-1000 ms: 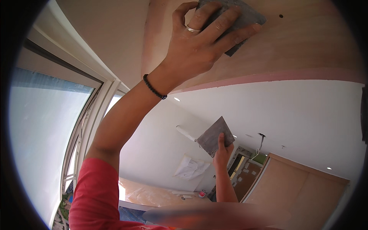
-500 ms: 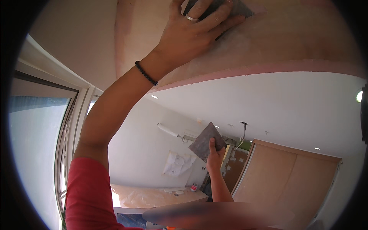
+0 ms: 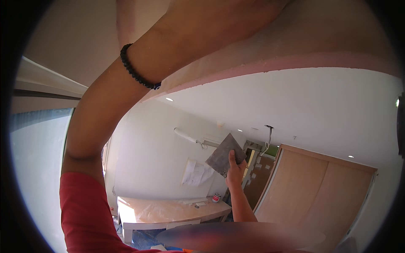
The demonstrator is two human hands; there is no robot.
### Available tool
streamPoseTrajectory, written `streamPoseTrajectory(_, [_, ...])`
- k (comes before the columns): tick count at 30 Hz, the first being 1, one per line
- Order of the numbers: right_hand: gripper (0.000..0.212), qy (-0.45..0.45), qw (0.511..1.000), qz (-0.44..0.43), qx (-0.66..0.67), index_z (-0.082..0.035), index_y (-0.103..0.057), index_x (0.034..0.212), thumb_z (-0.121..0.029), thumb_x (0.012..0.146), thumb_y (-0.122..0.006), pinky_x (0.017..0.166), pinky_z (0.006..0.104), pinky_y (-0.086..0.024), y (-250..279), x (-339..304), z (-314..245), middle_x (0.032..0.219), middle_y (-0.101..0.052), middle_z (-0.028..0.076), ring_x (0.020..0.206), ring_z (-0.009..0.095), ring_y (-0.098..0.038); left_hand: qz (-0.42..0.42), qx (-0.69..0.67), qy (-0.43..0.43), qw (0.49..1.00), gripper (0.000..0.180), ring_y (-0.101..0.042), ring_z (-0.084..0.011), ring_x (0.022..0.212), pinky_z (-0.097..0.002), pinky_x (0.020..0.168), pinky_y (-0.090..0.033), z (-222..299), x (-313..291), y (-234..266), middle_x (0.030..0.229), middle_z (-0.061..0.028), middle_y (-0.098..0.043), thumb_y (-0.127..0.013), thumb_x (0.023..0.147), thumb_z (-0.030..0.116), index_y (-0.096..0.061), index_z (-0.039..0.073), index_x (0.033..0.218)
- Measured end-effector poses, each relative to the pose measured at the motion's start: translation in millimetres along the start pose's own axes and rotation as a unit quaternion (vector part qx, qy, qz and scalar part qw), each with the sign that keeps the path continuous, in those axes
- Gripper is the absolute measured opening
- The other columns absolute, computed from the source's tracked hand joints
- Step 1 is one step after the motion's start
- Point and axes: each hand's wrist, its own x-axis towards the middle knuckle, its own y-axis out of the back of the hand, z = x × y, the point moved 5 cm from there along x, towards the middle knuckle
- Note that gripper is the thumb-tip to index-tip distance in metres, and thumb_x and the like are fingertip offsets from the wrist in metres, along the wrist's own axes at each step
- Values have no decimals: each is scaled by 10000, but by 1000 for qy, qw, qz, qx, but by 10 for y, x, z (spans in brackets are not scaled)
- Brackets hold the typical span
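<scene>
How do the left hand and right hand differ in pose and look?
The left hand reaches the top edge, its fingers out of frame; the right hand is lower, gripping a gray plate. The left wrist wears a black bracelet; the right wrist shows none. The left hand looks larger than the right. Both are bare.

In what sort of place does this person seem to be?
Most likely a room under renovation: loose wires hang from a white ceiling, translucent sheeting lies on a table, and the right hand holds a square grey plate, probably a spreader.
</scene>
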Motion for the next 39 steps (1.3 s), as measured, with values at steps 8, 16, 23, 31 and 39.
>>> streamPoseTrajectory(8, [386,-7,1000,27,2,51,-672,1142,-310,1008,-696,810,254,-464,16,-24,198,1014,-687,27,892,93,-580,-31,-64,58,996,246,-553,-170,1089,-604,995,-374,129,-394,25,1085,21,-615,-662,872,139,-748,105,1100])
streamPoseTrajectory(16, [388,-39,998,23,-32,53,-674,1142,-312,1009,-692,826,266,-466,43,-38,369,1030,-696,49,912,103,-590,-125,10,39,991,335,-512,-205,1188,-577,991,-383,286,-1030,191,1246,22,-608,-688,858,190,-756,151,1184])
streamPoseTrajectory(23, [371,-52,996,49,-55,47,-672,1148,-297,1010,-690,846,273,-466,109,-65,524,1046,-697,55,928,115,-598,-221,9,61,973,386,-520,-193,1209,-537,986,-387,419,-1721,278,1270,33,-618,-707,838,199,-744,204,1222])
streamPoseTrajectory(31, [353,-63,995,50,-51,-4,-666,1139,-303,970,-747,888,275,-446,79,-92,468,1065,-670,15,957,99,-571,-311,-16,116,943,654,-520,-150,1290,-520,1035,-356,304,-1715,623,1464,115,-538,-679,839,119,-585,321,1455])
streamPoseTrajectory(39, [361,-54,998,31,-17,3,-674,1146,-305,971,-748,883,279,-454,91,-105,504,1079,-680,23,970,101,-583,-46,-51,106,992,502,-540,-166,1216,-527,1002,-381,-13,-913,81,1295,74,-588,-711,819,156,-672,250,1310])
